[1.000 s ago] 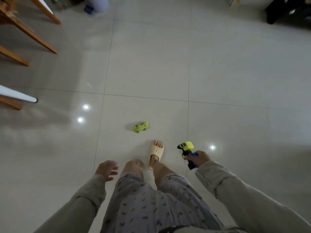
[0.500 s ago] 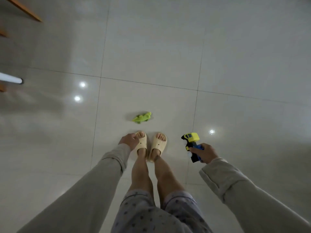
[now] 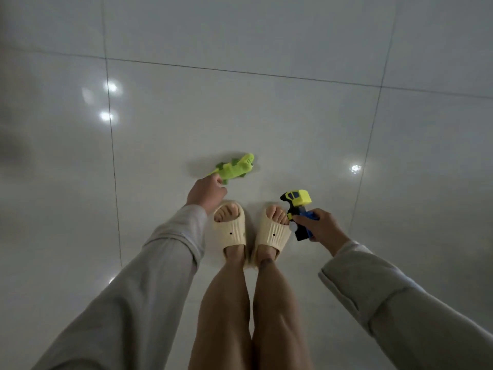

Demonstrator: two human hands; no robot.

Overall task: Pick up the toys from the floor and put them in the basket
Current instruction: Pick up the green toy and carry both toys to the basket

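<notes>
Crocodile toy (image 3: pixel 236 168) is lying on the tiled floor (image 3: pixel 293 116) just beyond the slippers (image 3: pixel 230 228). The left hand (image 3: pixel 205 190) is reaching down, fingertips touching its tail end; whether they are pinching yet, I cannot tell. Gripping the thicker body would likely be surer. Right of the slippers, the right hand (image 3: pixel 321 227) is wrapping its fingers around a toy truck (image 3: pixel 298 212).

Green plush crocodile toy (image 3: pixel 234 168) lies on glossy tiled floor (image 3: pixel 266 116), ahead of two cream rubber slippers (image 3: pixel 230 227); yellow-and-blue plastic toy truck (image 3: pixel 298 209) right of them
</notes>
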